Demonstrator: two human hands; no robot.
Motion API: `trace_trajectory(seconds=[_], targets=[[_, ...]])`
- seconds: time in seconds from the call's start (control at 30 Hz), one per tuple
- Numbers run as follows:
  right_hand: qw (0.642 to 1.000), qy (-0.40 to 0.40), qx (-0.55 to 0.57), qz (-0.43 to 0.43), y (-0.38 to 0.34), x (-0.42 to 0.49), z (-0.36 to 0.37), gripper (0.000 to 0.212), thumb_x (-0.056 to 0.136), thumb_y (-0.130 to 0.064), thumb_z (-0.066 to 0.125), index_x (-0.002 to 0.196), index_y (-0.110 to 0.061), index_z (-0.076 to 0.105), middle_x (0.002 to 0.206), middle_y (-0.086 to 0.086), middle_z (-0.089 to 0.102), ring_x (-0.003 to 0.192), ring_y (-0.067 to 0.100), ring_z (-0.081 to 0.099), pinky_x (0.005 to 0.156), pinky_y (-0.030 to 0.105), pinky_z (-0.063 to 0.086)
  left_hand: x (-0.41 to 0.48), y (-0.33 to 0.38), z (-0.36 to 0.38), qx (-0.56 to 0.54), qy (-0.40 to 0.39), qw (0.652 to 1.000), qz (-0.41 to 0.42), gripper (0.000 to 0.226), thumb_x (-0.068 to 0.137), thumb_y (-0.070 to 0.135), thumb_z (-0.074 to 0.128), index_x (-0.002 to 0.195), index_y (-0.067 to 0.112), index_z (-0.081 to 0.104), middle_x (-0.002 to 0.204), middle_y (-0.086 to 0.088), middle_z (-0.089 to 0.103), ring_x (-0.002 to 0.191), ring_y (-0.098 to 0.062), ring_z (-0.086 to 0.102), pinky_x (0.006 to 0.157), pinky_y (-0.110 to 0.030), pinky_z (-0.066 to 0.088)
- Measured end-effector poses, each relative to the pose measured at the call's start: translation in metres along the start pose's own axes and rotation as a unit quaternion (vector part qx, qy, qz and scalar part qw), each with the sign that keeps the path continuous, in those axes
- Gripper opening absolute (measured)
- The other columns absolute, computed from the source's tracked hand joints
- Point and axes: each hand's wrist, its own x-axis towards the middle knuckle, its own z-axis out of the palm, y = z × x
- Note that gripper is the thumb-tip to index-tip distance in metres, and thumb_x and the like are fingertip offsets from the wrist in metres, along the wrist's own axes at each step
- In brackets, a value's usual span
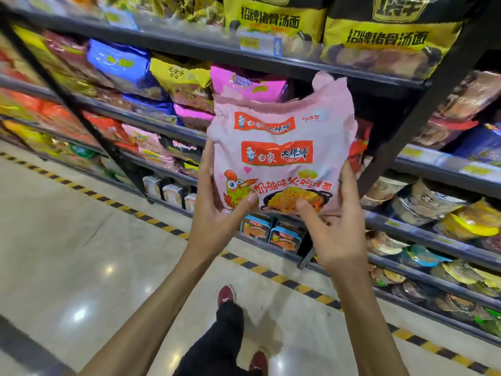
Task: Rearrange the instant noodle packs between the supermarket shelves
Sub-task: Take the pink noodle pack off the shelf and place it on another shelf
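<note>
1. the pink noodle pack (pixel 282 158) is off the shelves, held up in front of the second shelf row, printed face toward the camera.
2. both hands pinch its lower corners: the left hand (pixel 217 213) has its thumb on the front and its fingers behind the left edge, and the right hand (pixel 336 234) has its thumb on the front and its fingers up the right edge.
3. the pack lies just above and ahead of the hands, long axis upright with a slight lean. neither hand is clearly nearer, as each takes one side.
4. its crimped top reaches almost to the shelf lip (pixel 366 77) overhead, so there seems to be little room to lift.
5. open room looks to be the dark gap (pixel 379 109) behind the pack's right side, between the magenta packs (pixel 244 82) and the black upright post (pixel 428 118).
6. going in there likely means pushing forward and a little right, keeping the top under the lip and clear of the post.
</note>
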Motion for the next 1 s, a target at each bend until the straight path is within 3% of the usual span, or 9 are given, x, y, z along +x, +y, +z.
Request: trace_trajectory(seconds=[0.07,0.1,0.27,0.37,0.5,0.67,0.77,0.87,1.0], targets=[[1.0,-0.019,-0.009,-0.011,-0.013,-0.005,0.017,0.08,0.088,-0.041,0.069,0.148,-0.061,0.02,0.157,-0.022,0.034,0.142,0.018,0.042,0.108,0.054,0.044,-0.007,0.007,-0.022,0.005,0.03,0.999,0.014,0.096,0.089,0.001,0.073,0.151,0.049,0.018,0.164,-0.007,0.029,0.141,-0.023,0.05,0.095,-0.031,0.059],[0.999,-0.034,-0.008,-0.018,-0.019,-0.008,0.027,0.079,0.089,-0.041,0.068,0.149,-0.059,0.019,0.157,-0.022,0.033,0.142,0.019,0.042,0.107,0.053,0.044,-0.01,0.011,-0.033,0.011,0.042,0.999,0.016,0.096,0.088,0.001,0.073,0.151,0.048,0.018,0.164,-0.009,0.028,0.141,-0.025,0.049,0.096,-0.034,0.059],[0.992,-0.114,0.042,-0.036,-0.045,-0.022,0.085,0.076,0.095,-0.024,0.065,0.157,-0.039,0.023,0.157,-0.023,0.034,0.144,0.009,0.037,0.111,0.049,0.042,-0.028,0.021,-0.107,0.017,0.098,0.995,0.008,0.097,0.088,0.0,0.073,0.158,0.033,0.016,0.162,-0.005,0.036,0.136,-0.027,0.055,0.096,-0.044,0.059],[0.981,-0.17,0.079,-0.048,-0.059,-0.031,0.133,0.07,0.096,-0.013,0.064,0.156,-0.028,0.03,0.153,-0.015,0.043,0.139,0.01,0.045,0.109,0.048,0.044,-0.045,0.025,-0.162,0.01,0.142,0.99,-0.007,0.098,0.087,-0.002,0.073,0.16,0.033,0.017,0.16,-0.007,0.04,0.134,-0.026,0.058,0.095,-0.051,0.058],[0.971,-0.222,0.067,-0.056,-0.079,-0.051,0.215,0.066,0.094,-0.012,0.065,0.153,-0.027,0.038,0.145,-0.012,0.054,0.13,0.01,0.055,0.103,0.046,0.049,-0.073,0.03,-0.244,0.037,0.208,0.977,-0.024,0.098,0.085,0.003,0.078,0.156,0.042,0.023,0.161,-0.006,0.039,0.136,-0.024,0.057,0.096,-0.047,0.058],[0.954,-0.288,0.048,-0.072,-0.11,-0.085,0.333,0.056,0.092,-0.01,0.066,0.143,-0.027,0.05,0.125,-0.008,0.067,0.102,0.016,0.067,0.085,0.039,0.055,-0.105,0.038,-0.36,0.075,0.289,0.954,-0.026,0.094,0.084,0.012,0.076,0.158,0.034,0.022,0.159,0.02,0.036,0.137,-0.015,0.055,0.095,-0.041,0.059],[0.94,-0.326,0.048,-0.093,-0.128,-0.105,0.406,0.052,0.092,-0.006,0.066,0.139,-0.024,0.053,0.116,-0.011,0.07,0.091,0.005,0.066,0.079,0.026,0.053,-0.116,0.038,-0.431,0.091,0.321,0.942,-0.019,0.094,0.085,0.011,0.076,0.159,0.03,0.021,0.159,0.018,0.038,0.134,-0.011,0.057,0.092,-0.034,0.06],[0.932,-0.343,0.058,-0.102,-0.141,-0.118,0.472,0.05,0.092,-0.008,0.067,0.139,-0.018,0.054,0.115,-0.013,0.069,0.097,0.002,0.066,0.079,0.019,0.052,-0.124,0.038,-0.495,0.107,0.341,0.933,-0.033,0.093,0.085,0.014,0.077,0.156,0.04,0.022,0.161,0.003,0.038,0.136,-0.019,0.056,0.091,-0.037,0.061],[0.918,-0.374,0.062,-0.114,-0.155,-0.128,0.544,0.048,0.094,-0.005,0.064,0.139,-0.016,0.054,0.122,-0.008,0.067,0.107,0.006,0.065,0.084,0.024,0.053,-0.127,0.038,-0.564,0.123,0.347,0.929,-0.029,0.091,0.087,0.01,0.077,0.153,0.041,0.023,0.164,0.003,0.032,0.141,-0.02,0.05,0.092,-0.04,0.061]])
